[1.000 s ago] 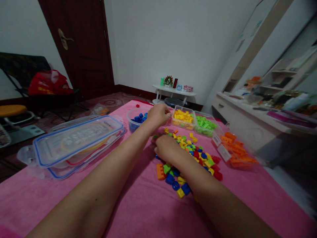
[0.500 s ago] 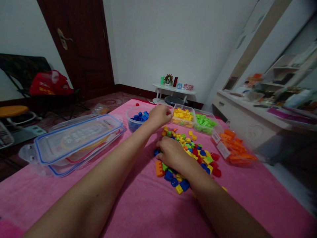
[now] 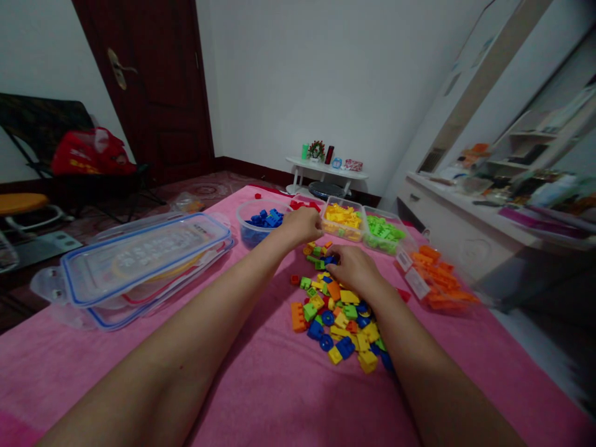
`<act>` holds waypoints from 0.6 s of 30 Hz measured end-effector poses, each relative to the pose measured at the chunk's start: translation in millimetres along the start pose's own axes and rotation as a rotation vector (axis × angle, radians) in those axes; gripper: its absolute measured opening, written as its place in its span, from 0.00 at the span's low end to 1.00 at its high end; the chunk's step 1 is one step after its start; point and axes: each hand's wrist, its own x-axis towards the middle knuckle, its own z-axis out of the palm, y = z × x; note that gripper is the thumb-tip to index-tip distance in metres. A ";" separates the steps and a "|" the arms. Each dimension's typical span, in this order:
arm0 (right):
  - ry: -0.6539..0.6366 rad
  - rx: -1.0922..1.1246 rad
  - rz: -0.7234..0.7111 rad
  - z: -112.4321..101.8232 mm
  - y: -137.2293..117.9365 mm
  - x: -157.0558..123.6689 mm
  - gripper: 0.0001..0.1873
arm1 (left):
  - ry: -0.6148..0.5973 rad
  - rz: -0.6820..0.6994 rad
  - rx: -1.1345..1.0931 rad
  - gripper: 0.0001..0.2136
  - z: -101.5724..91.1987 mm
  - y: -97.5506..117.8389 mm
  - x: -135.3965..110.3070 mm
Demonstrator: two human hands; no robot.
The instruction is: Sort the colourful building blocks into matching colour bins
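Observation:
My left hand (image 3: 303,225) hovers between the round tub of blue blocks (image 3: 255,234) and the box of red blocks (image 3: 305,203). Its fingers curl inward; what they hold, if anything, is hidden. At the far part of the mixed pile of building blocks (image 3: 342,316), my right hand (image 3: 357,268) has its thumb and fingers closed around a blue building block (image 3: 331,259). Green and yellow blocks lie just left of those fingertips. Behind the pile stand a box of yellow blocks (image 3: 343,218) and a box of green blocks (image 3: 384,233).
Stacked clear lids with blue rims (image 3: 149,257) lie on the pink cloth (image 3: 261,372) to the left. A box of orange blocks (image 3: 437,279) sits at the right. One red block (image 3: 257,196) rests near the far edge. Beyond is a low white table (image 3: 326,166).
My right hand has moved away from me and to the right, from the pile's middle to its far part, uncovering blocks. The left hand has shifted slightly down, still beside the blue tub.

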 end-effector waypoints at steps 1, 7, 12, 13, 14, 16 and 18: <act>-0.016 -0.020 0.009 1.6 -1.3 -0.4 0.19 | -0.058 0.019 -0.004 0.10 -0.6 -0.1 -0.2; -0.073 -0.114 0.049 -2.1 -4.3 -0.8 0.18 | -0.622 0.221 -0.059 0.13 3.4 6.9 -1.9; -0.058 -0.109 0.053 -1.3 1.4 -0.2 0.17 | -0.688 0.304 0.099 0.14 12.1 27.5 -8.2; -0.053 -0.103 0.053 -0.6 2.6 0.1 0.17 | -0.679 0.306 0.133 0.14 12.8 30.8 -9.7; -0.050 -0.099 0.052 -0.1 3.7 0.5 0.17 | -0.672 0.308 0.158 0.13 13.2 33.1 -10.8; -0.042 -0.094 0.042 0.4 5.0 1.2 0.17 | -0.654 0.312 0.182 0.13 13.6 34.9 -12.0; -0.034 -0.092 0.034 0.0 5.6 1.3 0.17 | -0.631 0.313 0.173 0.13 14.3 33.9 -11.7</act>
